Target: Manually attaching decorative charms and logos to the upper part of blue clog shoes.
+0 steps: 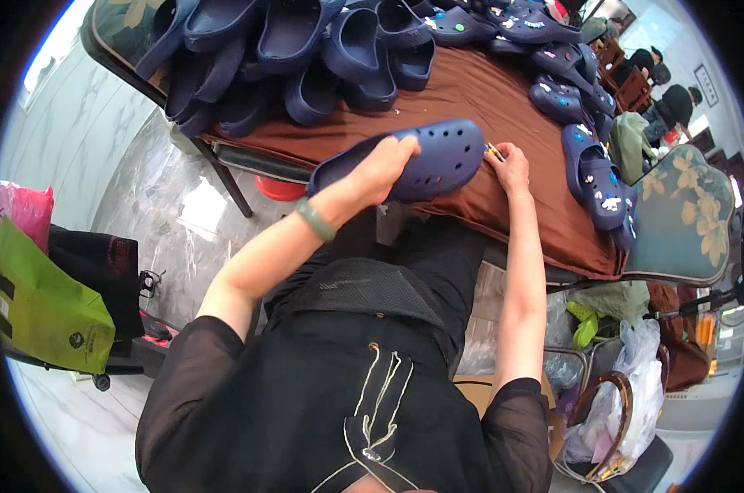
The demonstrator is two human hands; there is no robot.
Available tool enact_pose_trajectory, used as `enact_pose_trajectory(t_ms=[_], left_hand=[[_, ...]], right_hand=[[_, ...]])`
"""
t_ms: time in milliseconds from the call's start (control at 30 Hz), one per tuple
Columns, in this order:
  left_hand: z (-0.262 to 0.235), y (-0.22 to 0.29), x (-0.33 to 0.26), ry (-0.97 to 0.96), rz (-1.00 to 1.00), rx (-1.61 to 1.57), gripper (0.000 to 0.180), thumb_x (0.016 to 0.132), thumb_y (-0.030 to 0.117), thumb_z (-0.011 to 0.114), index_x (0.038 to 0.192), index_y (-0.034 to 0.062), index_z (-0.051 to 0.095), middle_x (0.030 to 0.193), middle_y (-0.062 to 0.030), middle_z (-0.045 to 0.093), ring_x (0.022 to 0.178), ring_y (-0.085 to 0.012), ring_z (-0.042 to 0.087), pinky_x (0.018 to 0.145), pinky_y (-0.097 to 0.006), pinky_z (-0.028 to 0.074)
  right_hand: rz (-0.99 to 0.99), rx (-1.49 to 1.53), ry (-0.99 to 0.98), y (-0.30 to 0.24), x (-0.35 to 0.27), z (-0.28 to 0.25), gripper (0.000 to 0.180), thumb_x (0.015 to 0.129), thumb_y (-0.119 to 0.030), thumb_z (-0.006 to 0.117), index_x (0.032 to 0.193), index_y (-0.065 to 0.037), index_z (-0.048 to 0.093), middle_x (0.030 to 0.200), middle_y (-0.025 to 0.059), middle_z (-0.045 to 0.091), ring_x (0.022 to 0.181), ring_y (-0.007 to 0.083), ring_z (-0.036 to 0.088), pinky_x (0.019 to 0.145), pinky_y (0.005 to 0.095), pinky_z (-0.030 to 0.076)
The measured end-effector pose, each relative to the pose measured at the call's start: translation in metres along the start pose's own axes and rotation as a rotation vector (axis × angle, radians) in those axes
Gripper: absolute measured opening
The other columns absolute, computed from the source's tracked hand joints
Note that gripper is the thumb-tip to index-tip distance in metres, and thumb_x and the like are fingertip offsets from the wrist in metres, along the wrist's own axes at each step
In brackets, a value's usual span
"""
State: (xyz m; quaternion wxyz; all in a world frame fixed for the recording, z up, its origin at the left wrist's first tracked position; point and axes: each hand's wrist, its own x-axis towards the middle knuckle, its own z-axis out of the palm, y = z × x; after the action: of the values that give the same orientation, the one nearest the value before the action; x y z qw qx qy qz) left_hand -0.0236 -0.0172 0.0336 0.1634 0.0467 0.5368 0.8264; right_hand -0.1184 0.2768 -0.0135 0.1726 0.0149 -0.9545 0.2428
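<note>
A navy foam clog (448,156) with round holes in its toe lies across my left hand (386,170), whose fingers are wrapped round its side; the toe points right. Close to that toe, my right hand (512,168) pinches a small yellow-and-dark piece (494,152), too small to name. The piece looks apart from the clog. Plain navy clogs (300,37) are heaped at the far left of the brown cloth (405,103). Along the right edge stand navy clogs with colourful charms (598,185).
A floral-backed chair (688,209) stands at the right end. Lower right are a clear plastic bag (635,370) and a lime-green shoe (584,322). A green bag (55,308) hangs at the left. Something red (280,188) sits under the table. People (676,107) are in the far background.
</note>
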Motion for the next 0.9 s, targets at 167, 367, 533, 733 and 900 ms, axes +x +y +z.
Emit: enact_pose_trajectory(t_ms=[167,367,533,733,900], left_hand=[[-0.023,-0.018,-0.041,0.068,-0.016,-0.257,0.023,0.081,0.015,0.052,0.094,-0.0029,0.057,0.092,-0.0112,0.062,0.083,-0.0204,0.062,0.078,-0.036,0.050],[-0.023,-0.028,-0.036,0.000,-0.036,-0.562,0.029,0.081,0.020,0.057,0.101,0.0002,0.058,0.098,-0.0120,0.063,0.089,-0.0239,0.063,0.083,-0.036,0.049],[-0.032,-0.040,-0.020,-0.084,0.075,-0.514,0.033,0.085,0.026,0.053,0.105,0.0003,0.058,0.100,-0.0120,0.063,0.090,-0.0223,0.062,0.084,-0.035,0.048],[-0.034,-0.048,-0.020,-0.104,0.099,-0.496,0.040,0.085,0.030,0.051,0.110,-0.0012,0.056,0.102,-0.0141,0.062,0.090,-0.0239,0.062,0.083,-0.035,0.048],[-0.027,-0.036,-0.025,-0.084,0.069,-0.511,0.040,0.085,0.030,0.050,0.110,-0.0016,0.056,0.102,-0.0149,0.062,0.089,-0.0246,0.062,0.082,-0.036,0.049]], right_hand=[[0.007,0.144,-0.084,-0.011,-0.003,-0.010,0.033,0.072,-0.029,0.075,0.092,-0.004,0.066,0.083,0.0087,0.066,0.078,0.0185,0.061,0.072,0.0313,0.048],[0.064,0.497,-0.251,0.018,0.010,-0.011,0.026,0.074,-0.011,0.073,0.097,-0.002,0.065,0.079,0.0006,0.064,0.072,0.0087,0.057,0.069,0.0229,0.046],[0.179,0.731,-0.024,0.011,0.010,-0.007,0.019,0.074,-0.004,0.071,0.092,-0.002,0.064,0.081,-0.0001,0.063,0.073,0.0062,0.057,0.068,0.0188,0.045],[0.094,0.686,-0.047,-0.010,0.008,-0.007,0.016,0.080,-0.007,0.068,0.094,-0.001,0.065,0.082,0.0000,0.063,0.071,0.0059,0.057,0.063,0.0187,0.045],[0.141,0.926,0.141,-0.040,0.000,0.000,0.017,0.085,-0.013,0.065,0.097,0.000,0.064,0.081,-0.0004,0.063,0.069,0.0054,0.055,0.060,0.0204,0.043]])
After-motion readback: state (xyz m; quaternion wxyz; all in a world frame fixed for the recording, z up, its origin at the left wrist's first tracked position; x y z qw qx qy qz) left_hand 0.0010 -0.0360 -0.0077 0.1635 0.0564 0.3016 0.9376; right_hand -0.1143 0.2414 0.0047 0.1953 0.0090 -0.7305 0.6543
